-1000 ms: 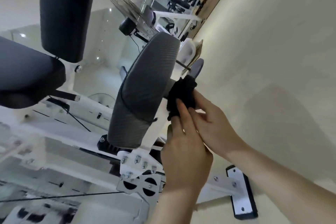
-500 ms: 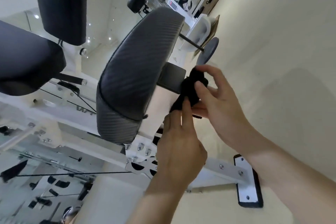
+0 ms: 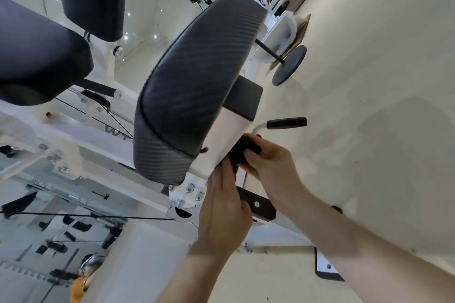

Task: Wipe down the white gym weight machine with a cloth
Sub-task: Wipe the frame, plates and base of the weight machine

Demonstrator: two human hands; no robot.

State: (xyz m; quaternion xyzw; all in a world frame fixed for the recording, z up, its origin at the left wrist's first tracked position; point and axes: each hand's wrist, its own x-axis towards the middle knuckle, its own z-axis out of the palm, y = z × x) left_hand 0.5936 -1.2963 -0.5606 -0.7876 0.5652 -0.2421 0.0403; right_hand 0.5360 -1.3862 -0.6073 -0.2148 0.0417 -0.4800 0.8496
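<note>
Head view: white gym weight machine (image 3: 231, 130) fills the frame, its dark ribbed pad (image 3: 192, 86) tilted above your hands. Your right hand (image 3: 273, 167) clenches the black cloth (image 3: 240, 152) against the white frame under the pad. Your left hand (image 3: 224, 211) pinches the cloth's lower edge.

Much of the black cloth (image 3: 242, 152) is lying hidden under the fingers of the right hand (image 3: 272, 167) and behind the left hand (image 3: 225, 206), so its full shape is not showing. The left hand is also covering part of the white frame (image 3: 230, 128) and the bolted plate (image 3: 187, 192). The picture's left edge is cutting off the dark seat pad (image 3: 37, 61). The racks (image 3: 49, 241) at lower left are blurring too much to tell what they are holding.
</note>
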